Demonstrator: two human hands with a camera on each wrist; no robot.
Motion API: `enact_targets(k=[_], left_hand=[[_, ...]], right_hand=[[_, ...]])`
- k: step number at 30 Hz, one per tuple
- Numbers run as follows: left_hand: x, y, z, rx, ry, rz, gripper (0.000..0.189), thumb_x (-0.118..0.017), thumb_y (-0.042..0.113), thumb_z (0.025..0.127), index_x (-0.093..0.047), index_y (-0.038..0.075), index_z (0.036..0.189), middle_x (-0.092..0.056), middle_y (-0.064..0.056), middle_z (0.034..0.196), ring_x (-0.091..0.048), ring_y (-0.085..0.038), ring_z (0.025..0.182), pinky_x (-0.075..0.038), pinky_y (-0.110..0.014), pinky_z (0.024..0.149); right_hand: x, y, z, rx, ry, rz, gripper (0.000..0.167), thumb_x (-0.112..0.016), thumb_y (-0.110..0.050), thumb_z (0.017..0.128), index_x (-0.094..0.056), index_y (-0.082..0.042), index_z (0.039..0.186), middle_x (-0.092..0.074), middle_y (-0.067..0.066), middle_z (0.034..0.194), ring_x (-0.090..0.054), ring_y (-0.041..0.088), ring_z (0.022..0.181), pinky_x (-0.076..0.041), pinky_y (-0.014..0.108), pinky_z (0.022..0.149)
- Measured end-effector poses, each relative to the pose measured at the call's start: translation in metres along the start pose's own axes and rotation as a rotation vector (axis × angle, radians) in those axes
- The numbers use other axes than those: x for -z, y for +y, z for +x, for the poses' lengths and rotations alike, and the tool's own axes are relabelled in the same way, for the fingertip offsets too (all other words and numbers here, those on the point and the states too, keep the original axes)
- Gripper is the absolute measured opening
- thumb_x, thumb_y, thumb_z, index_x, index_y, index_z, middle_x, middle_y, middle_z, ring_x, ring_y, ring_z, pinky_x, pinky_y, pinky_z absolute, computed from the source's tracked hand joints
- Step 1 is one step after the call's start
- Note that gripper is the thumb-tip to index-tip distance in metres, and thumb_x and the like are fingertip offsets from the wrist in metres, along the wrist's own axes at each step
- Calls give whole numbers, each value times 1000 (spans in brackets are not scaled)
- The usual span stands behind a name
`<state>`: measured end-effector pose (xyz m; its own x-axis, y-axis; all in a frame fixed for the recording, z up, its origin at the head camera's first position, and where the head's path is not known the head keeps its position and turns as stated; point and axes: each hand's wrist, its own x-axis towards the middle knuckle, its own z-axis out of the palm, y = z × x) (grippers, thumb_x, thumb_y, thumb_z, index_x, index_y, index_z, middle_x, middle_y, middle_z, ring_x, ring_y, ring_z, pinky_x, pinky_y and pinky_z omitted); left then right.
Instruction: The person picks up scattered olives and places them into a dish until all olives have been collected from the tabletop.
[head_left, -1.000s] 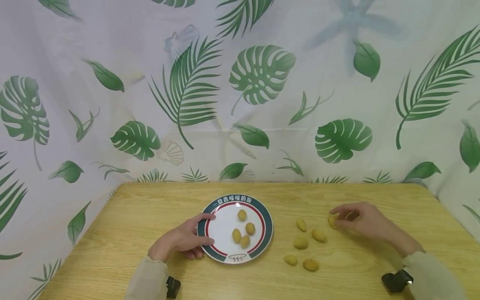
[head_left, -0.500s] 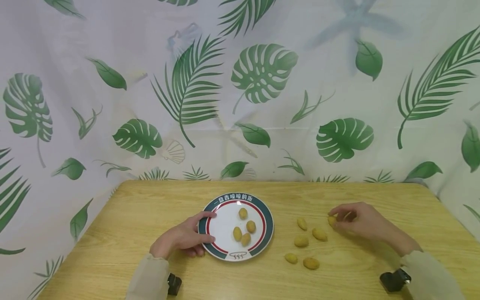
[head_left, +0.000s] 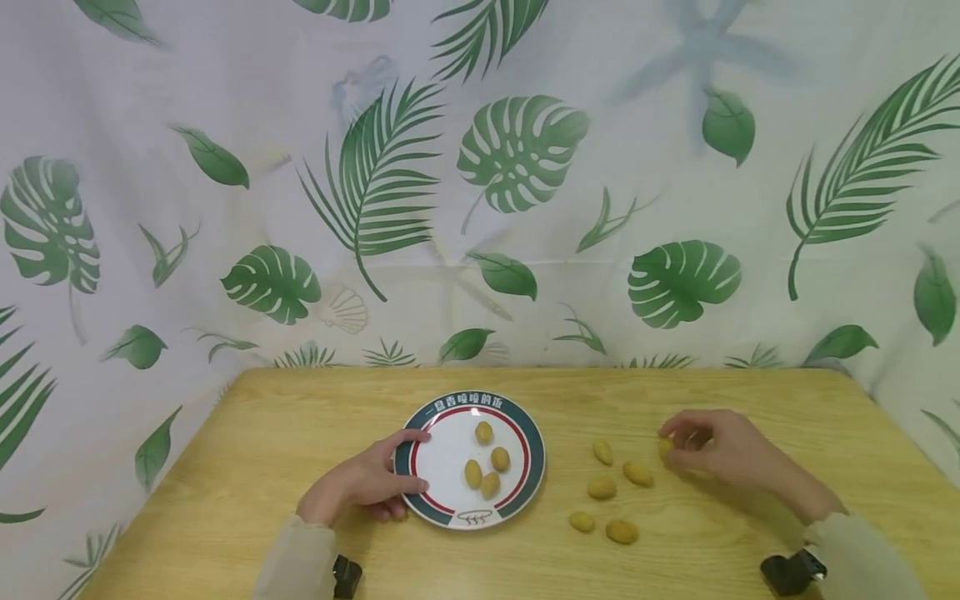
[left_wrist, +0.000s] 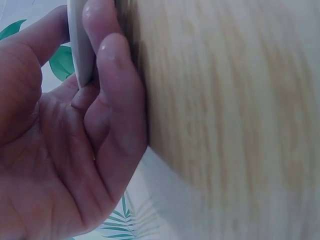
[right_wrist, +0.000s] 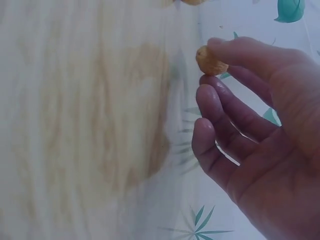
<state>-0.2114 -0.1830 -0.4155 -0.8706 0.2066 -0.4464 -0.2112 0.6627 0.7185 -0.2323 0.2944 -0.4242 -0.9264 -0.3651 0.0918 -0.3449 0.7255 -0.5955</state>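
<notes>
Right hand pinches a yellow oval fruit, partly hidden by it; left hand clamps the plate's left rim, four fruits lying as before

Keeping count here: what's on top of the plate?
Four yellow oval pieces lie on the plate; whatever the left hand covers at its rim can't be seen.

Head view looks forward and down; close-in wrist views share its tabletop.
</notes>
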Motion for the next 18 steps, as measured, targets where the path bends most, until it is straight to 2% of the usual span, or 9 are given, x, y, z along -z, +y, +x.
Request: enact_targets(k=[9, 18], left_hand=[[1, -1, 0, 5, -2, -15, 66, -75, 26, 95, -41, 33, 152, -66, -5, 67, -60, -13, 53, -52, -24, 51], [2, -1, -2, -2, -6, -9, 66, -74, 26, 95, -41, 31, 152, -67, -6, 68, -60, -13, 53, -52, -24, 51]], right_hand=[[2, -11, -3, 36, 76, 13, 19, -80, -20, 89, -74, -14, 107, -70, -5, 89, -62, -3, 76, -52, 23, 64], [1, -24, -1, 116, 158, -19, 19, -81, -16, 87, -75, -15, 105, -71, -7, 88, -61, -6, 74, -53, 23, 60]])
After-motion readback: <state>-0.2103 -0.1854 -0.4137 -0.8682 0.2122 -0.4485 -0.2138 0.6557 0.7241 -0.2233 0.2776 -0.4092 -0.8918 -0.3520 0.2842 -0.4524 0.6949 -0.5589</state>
